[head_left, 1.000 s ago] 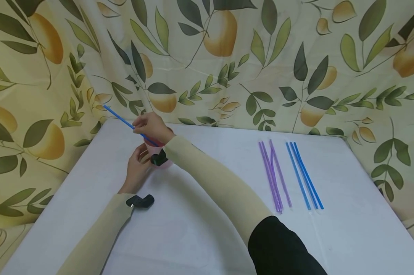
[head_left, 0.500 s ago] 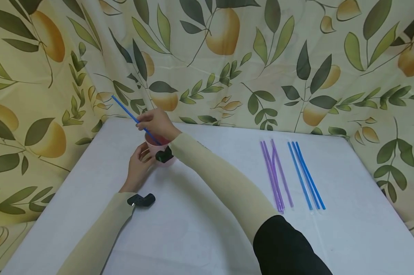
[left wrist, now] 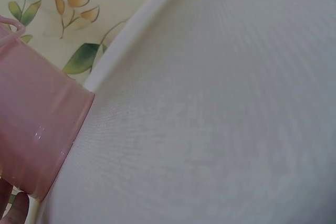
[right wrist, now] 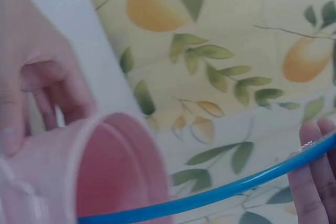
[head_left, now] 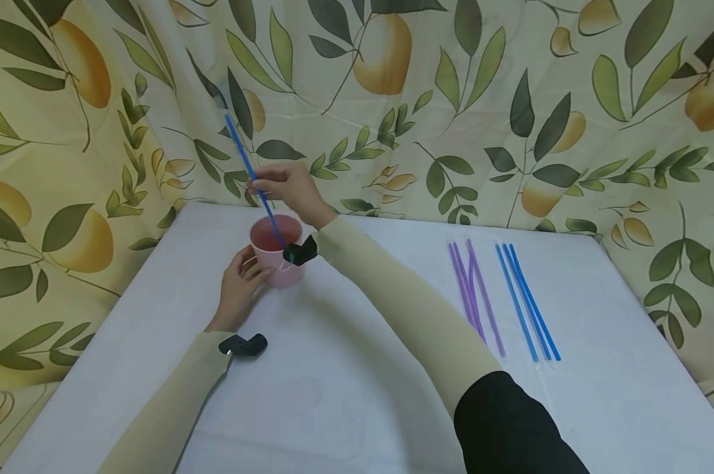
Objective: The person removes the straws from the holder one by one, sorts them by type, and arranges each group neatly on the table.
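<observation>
A pink cup [head_left: 264,255] with a small loop handle stands upright near the table's back left corner. My left hand [head_left: 238,289] holds its left side, thumb on the near wall and fingers curled behind. Above the rim, my right hand [head_left: 291,187] pinches a blue straw [head_left: 238,145] around its middle. The straw leans left, its lower end reaching inside the cup's mouth. In the right wrist view the blue straw [right wrist: 226,190] runs from the cup [right wrist: 58,156] to the right fingers [right wrist: 310,192]. The left wrist view shows the cup's side [left wrist: 39,114] and base on the table.
Several purple straws [head_left: 481,296] lie side by side on the right of the white table [head_left: 357,388]. Beside them lie several blue straws [head_left: 525,296]. A fruit-and-leaf patterned cloth [head_left: 392,131] hangs behind the table and along its left side.
My right hand has risen and moved right, bringing the blue straw from a low slant to a steeper one. More of the cup's mouth shows. My left hand stays on the cup.
</observation>
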Demonstrator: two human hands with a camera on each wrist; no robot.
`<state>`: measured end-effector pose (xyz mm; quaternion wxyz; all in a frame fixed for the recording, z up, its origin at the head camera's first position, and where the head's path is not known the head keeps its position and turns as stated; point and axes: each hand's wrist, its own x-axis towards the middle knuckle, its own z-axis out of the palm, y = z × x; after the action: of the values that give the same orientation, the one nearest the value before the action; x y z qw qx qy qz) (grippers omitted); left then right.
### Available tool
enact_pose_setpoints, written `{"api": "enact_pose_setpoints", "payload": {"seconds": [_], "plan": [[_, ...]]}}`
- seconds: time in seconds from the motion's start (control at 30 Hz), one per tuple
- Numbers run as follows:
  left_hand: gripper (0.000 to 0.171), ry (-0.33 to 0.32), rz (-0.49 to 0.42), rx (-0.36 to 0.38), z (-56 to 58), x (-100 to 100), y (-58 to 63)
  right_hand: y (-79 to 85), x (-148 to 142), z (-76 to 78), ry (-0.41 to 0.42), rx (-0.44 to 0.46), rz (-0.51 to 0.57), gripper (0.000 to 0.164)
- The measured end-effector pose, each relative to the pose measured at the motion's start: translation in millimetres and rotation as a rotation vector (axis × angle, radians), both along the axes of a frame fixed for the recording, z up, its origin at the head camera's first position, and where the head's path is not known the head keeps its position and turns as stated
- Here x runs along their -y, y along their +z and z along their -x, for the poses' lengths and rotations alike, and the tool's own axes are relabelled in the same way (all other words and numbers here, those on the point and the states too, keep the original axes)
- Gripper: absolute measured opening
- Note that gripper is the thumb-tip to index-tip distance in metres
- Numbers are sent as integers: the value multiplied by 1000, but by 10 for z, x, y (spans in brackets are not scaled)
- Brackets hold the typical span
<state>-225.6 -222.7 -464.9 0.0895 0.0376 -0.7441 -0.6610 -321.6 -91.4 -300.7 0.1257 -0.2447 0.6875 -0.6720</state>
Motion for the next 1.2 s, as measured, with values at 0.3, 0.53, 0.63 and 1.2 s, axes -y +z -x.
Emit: {"api": "enact_pose_setpoints", "payload": {"seconds": [0.3, 0.53, 0.63, 1.2], "plan": [[72, -6, -6, 1, -4, 9, 7, 299, -303, 21, 2, -8, 177, 30], [73, 2, -16, 11, 9, 5, -8, 585, -617, -82, -17, -85, 316, 29], [73, 1, -18, 3, 11, 4, -7, 675, -781, -142, -28, -117, 333, 28], [72, 15, 45, 10, -25, -18, 83, 562, -2182, -479, -153, -103, 235, 18]]}}
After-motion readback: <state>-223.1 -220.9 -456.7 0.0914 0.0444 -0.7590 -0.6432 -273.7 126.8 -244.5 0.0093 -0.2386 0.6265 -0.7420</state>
